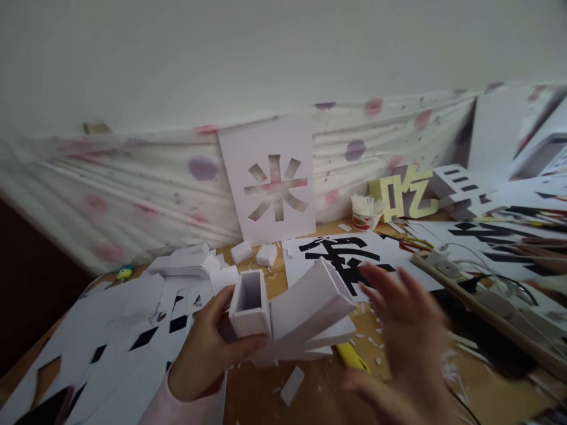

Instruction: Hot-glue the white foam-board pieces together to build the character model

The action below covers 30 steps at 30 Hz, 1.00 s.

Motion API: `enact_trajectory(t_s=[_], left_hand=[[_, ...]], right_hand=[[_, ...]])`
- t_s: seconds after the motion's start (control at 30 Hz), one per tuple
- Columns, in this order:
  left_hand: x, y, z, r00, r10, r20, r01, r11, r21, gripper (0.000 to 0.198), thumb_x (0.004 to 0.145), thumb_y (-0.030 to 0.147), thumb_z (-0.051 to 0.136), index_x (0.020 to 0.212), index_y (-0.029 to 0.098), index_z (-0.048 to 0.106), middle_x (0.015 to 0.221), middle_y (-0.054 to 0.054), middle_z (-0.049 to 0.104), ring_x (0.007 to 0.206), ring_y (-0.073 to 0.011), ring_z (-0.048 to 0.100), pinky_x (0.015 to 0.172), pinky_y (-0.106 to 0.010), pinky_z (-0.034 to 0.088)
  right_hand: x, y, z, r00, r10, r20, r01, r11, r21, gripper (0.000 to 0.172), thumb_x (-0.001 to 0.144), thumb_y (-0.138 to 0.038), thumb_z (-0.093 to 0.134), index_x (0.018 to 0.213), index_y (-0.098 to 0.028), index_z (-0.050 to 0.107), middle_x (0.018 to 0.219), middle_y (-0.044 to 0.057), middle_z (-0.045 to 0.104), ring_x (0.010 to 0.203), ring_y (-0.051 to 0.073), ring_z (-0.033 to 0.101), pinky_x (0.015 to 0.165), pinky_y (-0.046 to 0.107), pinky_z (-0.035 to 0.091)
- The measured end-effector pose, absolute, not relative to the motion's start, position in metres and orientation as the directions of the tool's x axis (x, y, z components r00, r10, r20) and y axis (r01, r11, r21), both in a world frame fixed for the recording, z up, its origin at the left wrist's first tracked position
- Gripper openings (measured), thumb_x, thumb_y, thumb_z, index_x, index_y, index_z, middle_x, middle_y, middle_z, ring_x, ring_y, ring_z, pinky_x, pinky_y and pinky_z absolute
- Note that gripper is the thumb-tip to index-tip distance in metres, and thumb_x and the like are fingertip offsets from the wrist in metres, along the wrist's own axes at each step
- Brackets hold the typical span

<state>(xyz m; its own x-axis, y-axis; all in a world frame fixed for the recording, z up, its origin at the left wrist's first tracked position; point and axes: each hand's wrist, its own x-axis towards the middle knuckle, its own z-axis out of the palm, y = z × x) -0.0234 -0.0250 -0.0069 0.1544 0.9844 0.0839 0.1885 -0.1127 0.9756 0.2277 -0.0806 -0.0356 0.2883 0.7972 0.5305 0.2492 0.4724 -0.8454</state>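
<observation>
My left hand (204, 345) is wrapped around a white foam-board box form (305, 310) with a hollow, open square end. Its thumb lies across the near face and its fingers go behind. A longer, slightly curved arm of the form slants up to the right. My right hand (403, 342), blurred by motion, is raised to the right of the form with fingers spread and nothing in it. Below the form, partly hidden, a yellow tool handle (352, 358) lies on the wooden table (261, 392). A small white offcut (292, 385) lies nearby.
A white board with a cut-out character (279, 139) leans against the plastic-covered wall. Cut sheets (110, 342) spread across the left. Behind the form lies a printed black character sheet (345, 257). A paper cup (367, 215), yellow character (410, 198) and power strip (482, 301) are at right.
</observation>
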Motion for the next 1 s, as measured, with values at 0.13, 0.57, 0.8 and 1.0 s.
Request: enact_trajectory(t_s=[0.13, 0.57, 0.8, 1.0], left_hand=[[-0.031, -0.025, -0.018, 0.171, 0.976, 0.137, 0.103, -0.156, 0.982, 0.099, 0.040, 0.062, 0.093, 0.124, 0.021, 0.061, 0.121, -0.014, 0.070, 0.112, -0.0370, 0.063, 0.087, -0.041, 0.053], [-0.071, -0.074, 0.010, -0.116, 0.993, -0.021, 0.328, 0.059, 0.943, 0.088, 0.087, 0.056, 0.057, 0.157, 0.019, 0.019, 0.062, 0.003, 0.061, 0.057, -0.0169, 0.049, 0.055, -0.027, 0.036], [-0.078, -0.073, 0.011, 0.089, 0.966, -0.241, 0.379, 0.191, 0.906, 0.089, 0.090, 0.053, 0.050, 0.158, 0.019, 0.003, 0.061, 0.005, 0.062, 0.042, -0.0099, 0.039, 0.046, -0.023, 0.031], [-0.083, -0.062, -0.003, 0.130, 0.956, -0.262, 0.288, 0.216, 0.933, 0.100, 0.089, 0.058, 0.054, 0.157, 0.020, -0.009, 0.063, 0.003, 0.068, 0.037, -0.0104, 0.049, 0.039, -0.019, 0.036]], right_hand=[[0.223, -0.044, -0.036, 0.136, 0.910, 0.391, 0.057, 0.387, -0.920, 0.104, 0.058, -0.057, 0.089, 0.145, -0.033, 0.038, 0.141, 0.012, 0.055, 0.128, 0.036, 0.056, 0.100, 0.048, 0.052], [0.229, -0.036, -0.032, 0.145, 0.949, 0.279, 0.102, 0.266, -0.959, 0.084, 0.060, -0.051, 0.086, 0.131, -0.035, 0.043, 0.125, 0.008, 0.064, 0.110, 0.033, 0.066, 0.082, 0.040, 0.060], [0.222, -0.043, -0.021, 0.193, 0.953, 0.232, 0.112, 0.214, -0.970, 0.084, 0.059, -0.052, 0.086, 0.130, -0.034, 0.046, 0.125, 0.008, 0.064, 0.114, 0.034, 0.063, 0.079, 0.039, 0.059], [0.222, -0.041, -0.026, 0.202, 0.941, 0.271, 0.127, 0.249, -0.960, 0.082, 0.061, -0.052, 0.085, 0.130, -0.034, 0.046, 0.126, 0.007, 0.063, 0.113, 0.033, 0.064, 0.078, 0.039, 0.059]])
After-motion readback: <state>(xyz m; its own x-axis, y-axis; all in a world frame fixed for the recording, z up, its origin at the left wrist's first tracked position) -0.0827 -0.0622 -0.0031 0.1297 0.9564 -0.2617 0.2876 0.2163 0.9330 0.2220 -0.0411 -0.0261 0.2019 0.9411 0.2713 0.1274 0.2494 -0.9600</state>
